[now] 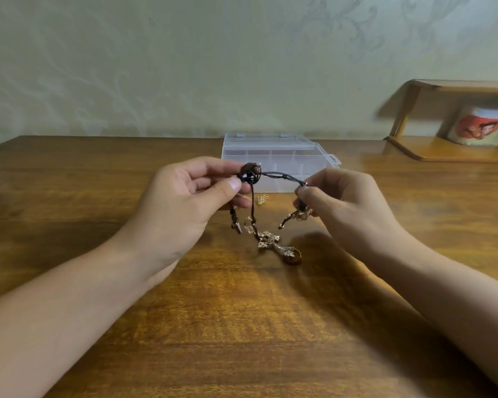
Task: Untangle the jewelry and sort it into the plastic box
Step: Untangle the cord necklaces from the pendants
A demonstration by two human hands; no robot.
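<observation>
Two hands pinch one dark cord (279, 176) stretched sideways between them: left hand (184, 205) at the beads, right hand (339, 205) opposite; the box (299, 156) lies just beyond.

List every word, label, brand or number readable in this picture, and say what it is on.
No readable text anywhere.
Tin on the wooden shelf: a red and orange picture only; any lettering is too blurred to read.
Clear plastic box: no label visible.
Jewelry: no markings legible.
</observation>
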